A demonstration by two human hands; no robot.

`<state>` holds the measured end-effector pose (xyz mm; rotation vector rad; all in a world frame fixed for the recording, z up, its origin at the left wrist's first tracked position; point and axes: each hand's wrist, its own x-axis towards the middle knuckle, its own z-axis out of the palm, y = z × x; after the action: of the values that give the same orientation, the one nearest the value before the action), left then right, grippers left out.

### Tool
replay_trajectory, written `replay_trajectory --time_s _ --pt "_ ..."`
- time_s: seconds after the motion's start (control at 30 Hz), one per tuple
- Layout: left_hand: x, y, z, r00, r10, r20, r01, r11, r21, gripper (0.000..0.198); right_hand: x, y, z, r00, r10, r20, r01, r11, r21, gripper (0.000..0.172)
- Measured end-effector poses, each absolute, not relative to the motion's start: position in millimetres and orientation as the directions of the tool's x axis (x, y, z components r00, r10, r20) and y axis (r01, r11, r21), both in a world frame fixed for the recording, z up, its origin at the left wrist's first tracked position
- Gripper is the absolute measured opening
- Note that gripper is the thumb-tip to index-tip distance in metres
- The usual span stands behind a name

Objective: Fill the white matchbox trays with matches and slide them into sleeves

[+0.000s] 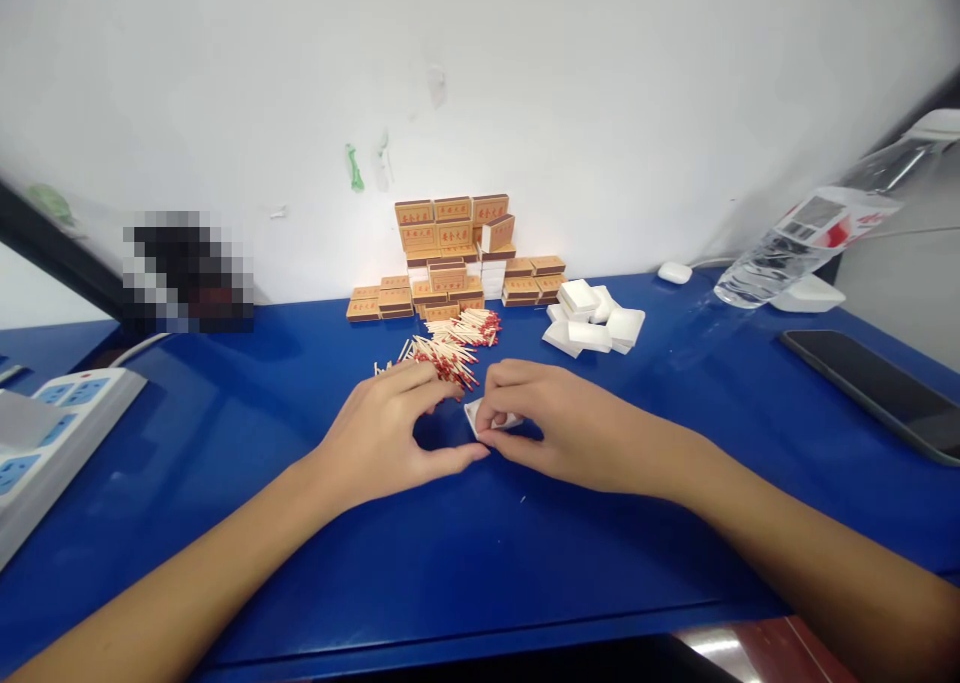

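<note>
A small white tray [472, 416] lies on the blue table between my hands. My right hand [544, 418] is closed on it, thumb and fingers pinched at its near side and hiding much of its inside. My left hand [397, 418] is open, its thumb reaching toward the tray's near corner and its fingers bent beside the match pile. Behind the hands lies a loose pile of red-tipped matches [454, 348]. Several white trays [589, 336] are heaped to the right of the pile. Orange matchboxes [455, 235] stand stacked against the wall.
On the left is a white power strip [71, 433]. To the right, a clear bottle [780, 248] leans, with a dark phone [877, 388] nearer and a small white case [674, 273] by the wall. The blue table's front edge [465, 645] runs below my hands.
</note>
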<state>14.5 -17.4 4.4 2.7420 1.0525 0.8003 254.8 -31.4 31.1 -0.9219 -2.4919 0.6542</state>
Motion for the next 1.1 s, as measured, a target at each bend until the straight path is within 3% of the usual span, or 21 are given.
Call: replay_trajectory --time_s 0.1,0.2,0.3,0.37,0.43,0.67,1.1 --pt "17 -21 3 0.635 0.672 0.381 0.606 -0.739 0.294 0.037 253 -25 29 -0.687 0.703 0.184 0.475 0.626 -0.618 0.007" --pt "18 -21 0 0.622 0.692 0.367 0.620 -0.721 0.309 0.037 257 -3 31 -0.616 0.759 0.210 0.491 0.579 -0.651 0.018" --pt "20 -21 -4 0.600 0.704 0.381 0.627 -0.709 0.324 0.044 258 31 35 -0.443 0.847 0.293 0.646 0.529 -0.550 0.023" --pt "21 -21 -7 0.597 0.709 0.375 0.627 -0.704 0.333 0.045 257 56 37 -0.386 0.879 0.279 0.747 0.475 -0.465 0.018" --pt "21 -22 -8 0.600 0.716 0.357 0.631 -0.698 0.339 0.042 253 77 38 -0.342 0.910 0.235 0.810 0.413 -0.416 0.024" --pt "18 -21 -8 0.637 0.688 0.349 0.602 -0.726 0.334 0.031 244 104 27 -0.358 0.923 0.139 0.888 0.383 -0.256 0.027" --pt "16 -19 -9 0.642 0.676 0.361 0.598 -0.736 0.316 0.029 243 103 33 -0.408 0.907 0.105 0.879 0.421 -0.222 0.020"
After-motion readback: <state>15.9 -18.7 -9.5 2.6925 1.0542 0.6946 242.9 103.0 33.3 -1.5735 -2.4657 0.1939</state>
